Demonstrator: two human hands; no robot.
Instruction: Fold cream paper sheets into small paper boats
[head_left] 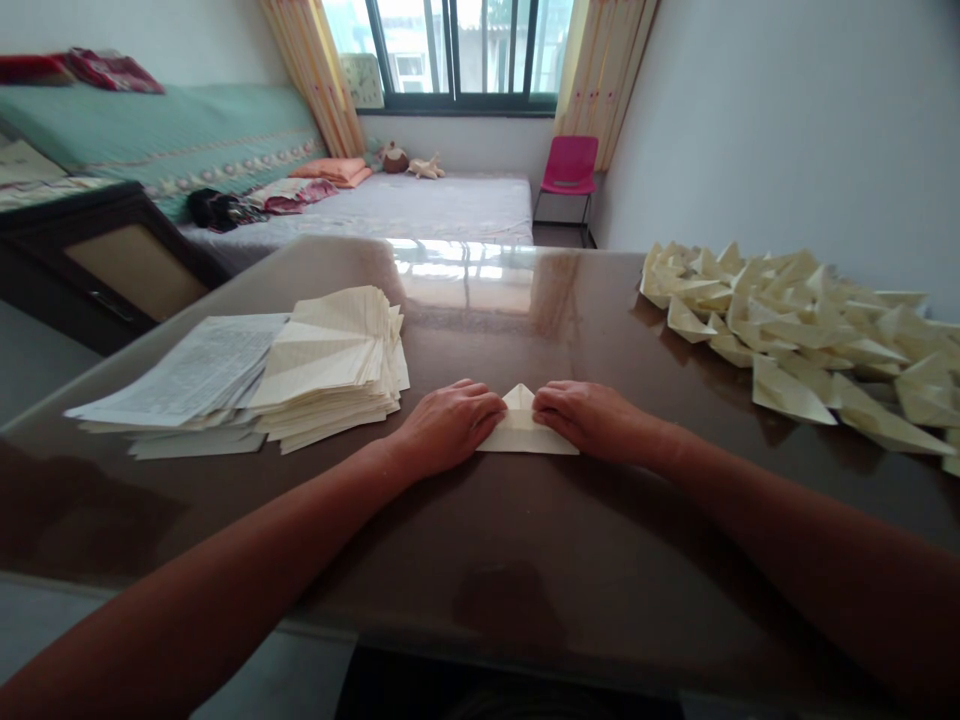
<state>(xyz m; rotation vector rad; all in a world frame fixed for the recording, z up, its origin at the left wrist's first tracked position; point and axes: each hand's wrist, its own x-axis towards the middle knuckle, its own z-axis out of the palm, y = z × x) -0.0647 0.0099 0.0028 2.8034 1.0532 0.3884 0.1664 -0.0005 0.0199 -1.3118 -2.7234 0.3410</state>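
Note:
A partly folded sheet of cream paper (527, 434) lies on the table in front of me, its peak pointing away and a flat band along the near edge. My left hand (455, 425) is closed on its left side, fingers curled and pressed together. On the right side my right hand (581, 415) grips the paper in the same way. Both hands rest on the tabletop, and they hide the sheet's sloping sides. Only the peak, the middle and the lower band of the paper show between them.
Left of my hands stands a stack of cream paper (330, 350), beside a pile of printed sheets (191, 365). Many folded paper boats (787, 310) are heaped at the right of the glossy brown table (495, 540). Beyond it are a bed (450, 205) and a pink chair (570, 165).

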